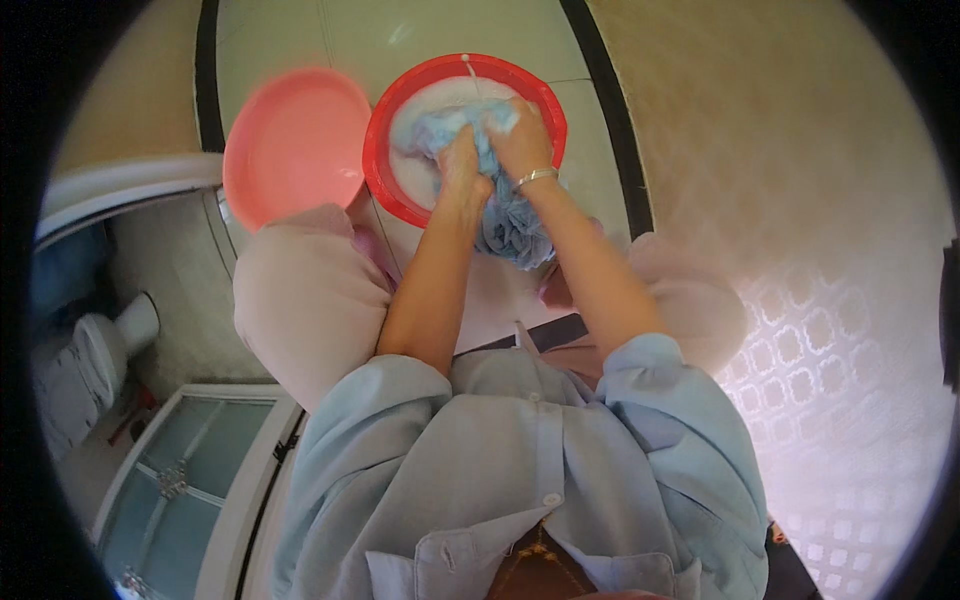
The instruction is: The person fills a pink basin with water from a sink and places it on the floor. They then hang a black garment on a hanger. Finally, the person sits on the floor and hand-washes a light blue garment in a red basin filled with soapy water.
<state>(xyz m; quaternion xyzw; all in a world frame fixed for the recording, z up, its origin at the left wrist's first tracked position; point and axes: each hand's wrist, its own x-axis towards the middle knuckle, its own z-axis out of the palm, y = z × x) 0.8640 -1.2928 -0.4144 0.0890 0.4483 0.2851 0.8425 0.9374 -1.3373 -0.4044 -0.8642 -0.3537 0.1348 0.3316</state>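
Observation:
A red plastic basin on the tiled floor before me holds white, sudsy water. Across its near rim lies a wet blue cloth, perhaps a garment, one part in the suds and a bunched part hanging outside toward me. My left hand grips the cloth near the middle of the basin. Close beside it on the right, my right hand is closed on the soapy part, with foam over its fingers. A bracelet circles my right wrist. The fingertips of both hands are partly hidden by cloth and foam.
A pink plastic basin stands against the red one on the left. My knees flank the work. At left, a glass-paned door stands open by a room with a toilet. Patterned light falls on the floor at right.

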